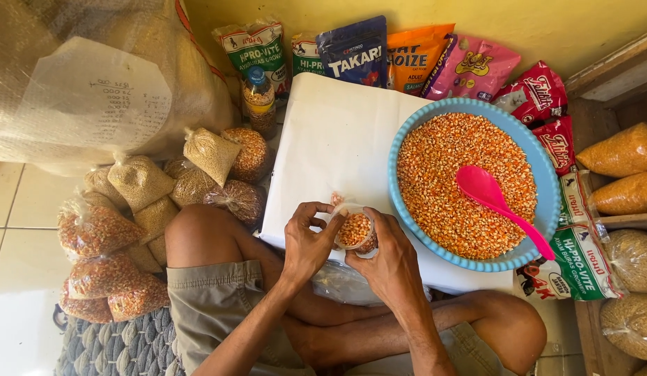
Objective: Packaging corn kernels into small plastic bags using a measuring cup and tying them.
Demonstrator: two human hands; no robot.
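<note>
Seated person, legs crossed, at a white rectangular board (337, 150). The left hand (307, 244) and right hand (387, 261) meet at the board's near edge, both pinching the rim of a small clear plastic bag of orange corn kernels (355, 230); thumbs and forefingers grip the mouth of the bag from either side, the remaining fingers curled.

On the board, right of the hands, stands a round light-blue plastic basin (544, 167) filled with orange kernels. A bright pink plastic scoop (487, 191) lies on the kernels, its handle reaching over the near right rim.

Along the yellow wall behind the board: a row of upright printed pouches, green-and-white (257, 45), dark blue (355, 52), orange (414, 56), pink (473, 69), then red (536, 94) at the right end. A clear plastic bottle with blue cap (258, 101) stands before the green pouch.

Left of the board, tied clear bags of grain (139, 181) lie heaped beside a large woven sack (72, 42) bearing a handwritten paper sheet (93, 101). More filled bags sit in wooden shelving (619, 69) at right.
</note>
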